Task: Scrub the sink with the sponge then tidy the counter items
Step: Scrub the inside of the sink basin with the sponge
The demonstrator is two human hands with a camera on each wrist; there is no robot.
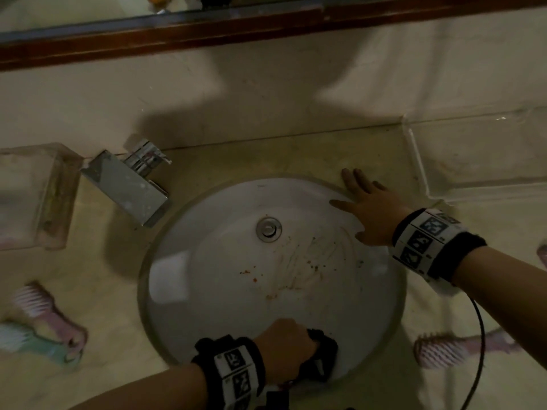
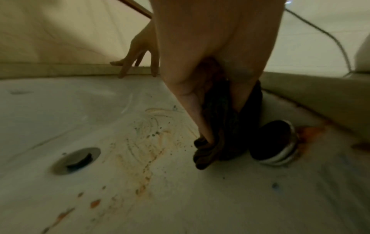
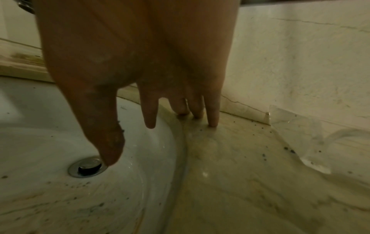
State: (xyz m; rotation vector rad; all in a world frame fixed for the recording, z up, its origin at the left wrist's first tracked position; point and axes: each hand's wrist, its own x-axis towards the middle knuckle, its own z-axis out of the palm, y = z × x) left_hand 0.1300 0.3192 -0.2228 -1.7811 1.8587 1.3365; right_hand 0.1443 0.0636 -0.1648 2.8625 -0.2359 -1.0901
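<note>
Dark sponge [image 1: 321, 355], crumpled and bunched, at the near wall of the round sink [image 1: 183, 291], close beside the overflow fitting [image 2: 274, 144] set into that wall. The left hand [image 1: 285, 347] grips it from above, fingers [image 2: 200, 117] curled down round the dark mass and pinching its lower fold against the porcelain; whether the material is sponge proper or a cloth-like pad cannot be settled in this dim light. The soiled patch [image 1: 299, 270], a fan of orange-brown streaks and specks, lies ahead of the sponge, up the basin floor toward the drain [image 1: 268, 229] and slightly toward the person's right. Its streaks run roughly from the near rim toward the drain, so the coming stroke is judged to be a forward push away from the body, along that line. The left hand is clearly the nearer to the stains and already carries the tool. The right hand [image 1: 367, 208] holds nothing: fingers straight and spread, fingertips [image 3: 213, 121] planted on the counter [image 1: 296, 161] at the far right rim, thumb hanging over the basin, apparently bracing. Outward on the counter: chrome faucet [image 1: 130, 184] at far left, brushes [image 1: 47, 309] to the left and a pink brush [image 1: 444, 350] at near right, all yet to be tidied.
</note>
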